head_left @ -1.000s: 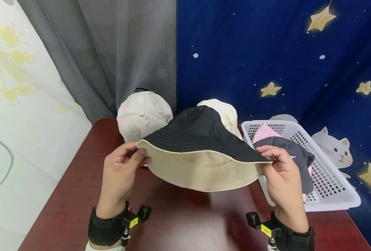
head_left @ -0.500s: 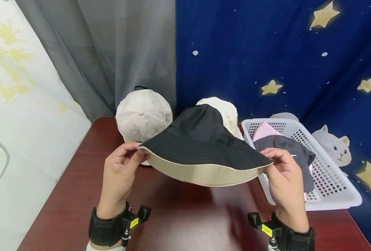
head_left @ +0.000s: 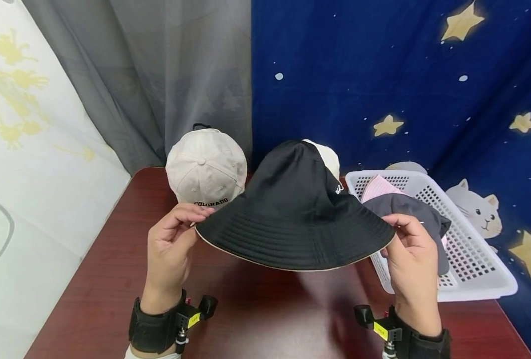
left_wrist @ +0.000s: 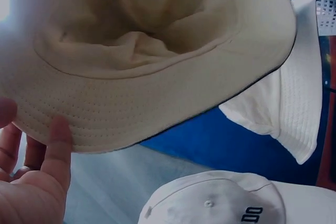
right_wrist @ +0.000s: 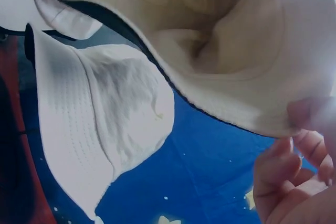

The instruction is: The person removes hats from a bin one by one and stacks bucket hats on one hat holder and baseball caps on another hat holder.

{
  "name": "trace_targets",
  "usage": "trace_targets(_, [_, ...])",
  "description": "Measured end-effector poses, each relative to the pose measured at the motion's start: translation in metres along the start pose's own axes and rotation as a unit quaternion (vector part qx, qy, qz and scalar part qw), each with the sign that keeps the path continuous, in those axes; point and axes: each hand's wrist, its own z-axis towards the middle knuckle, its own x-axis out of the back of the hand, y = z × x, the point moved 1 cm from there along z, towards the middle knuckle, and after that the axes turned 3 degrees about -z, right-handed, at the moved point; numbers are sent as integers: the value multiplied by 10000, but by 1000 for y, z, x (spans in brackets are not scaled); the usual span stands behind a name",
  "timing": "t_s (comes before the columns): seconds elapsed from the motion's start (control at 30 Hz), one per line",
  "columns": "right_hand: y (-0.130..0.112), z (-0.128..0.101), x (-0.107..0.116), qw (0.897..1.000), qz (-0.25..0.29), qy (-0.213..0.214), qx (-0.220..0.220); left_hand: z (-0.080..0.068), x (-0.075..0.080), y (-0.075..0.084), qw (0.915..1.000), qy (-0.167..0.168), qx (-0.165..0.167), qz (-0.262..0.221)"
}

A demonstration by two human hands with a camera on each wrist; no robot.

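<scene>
Both hands, left hand (head_left: 171, 244) and right hand (head_left: 411, 252), pinch the bucket hat (head_left: 294, 214) brim; looks soft, light, floppy, so the edges seem the best hold.

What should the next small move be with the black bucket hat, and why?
Probably lower the black bucket hat straight down onto the bare table in front. The left hand and right hand pinch opposite brim edges, the hat hangs level above the table with its crown up, and the cream cap and white basket stand clear of that spot.
</scene>
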Motion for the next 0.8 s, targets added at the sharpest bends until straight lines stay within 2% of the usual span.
trace_targets(0.13, [6,-2,-4,9987,511,14,18,-3,-1,-2,9996,-142,-29,-252])
trace_targets(0.23, [11,-4,-6,9948,957,-140,322,-5,-2,-5,9992,-166,-73,-361])
trace_targets(0.33, [14,-5,-7,9874,1428,-277,619,-7,-2,-9,9998,-123,-118,-103])
trace_targets(0.43, [16,-6,-7,9845,1497,-320,861,-10,-2,-14,9997,-187,-30,168])
trace_targets(0.5, [17,-9,-8,9855,1437,-276,864,-14,-3,-18,9992,-227,175,281])
trace_targets(0.57, [19,-11,-10,9847,1522,-260,803,-18,-5,-21,9972,-179,687,243])
trace_targets(0.63, [22,-13,-12,9808,1825,-244,650,-23,-7,-25,9887,20,1471,296])
trace_targets(0.67, [23,-14,-13,9788,1962,-208,554,-25,-7,-27,9809,167,1914,302])
trace_targets(0.73, [26,-17,-15,9779,2049,-165,372,-29,-7,-31,9590,467,2770,367])
trace_targets(0.8, [30,-19,-15,9820,1878,-120,165,-32,-4,-35,9376,689,3373,476])
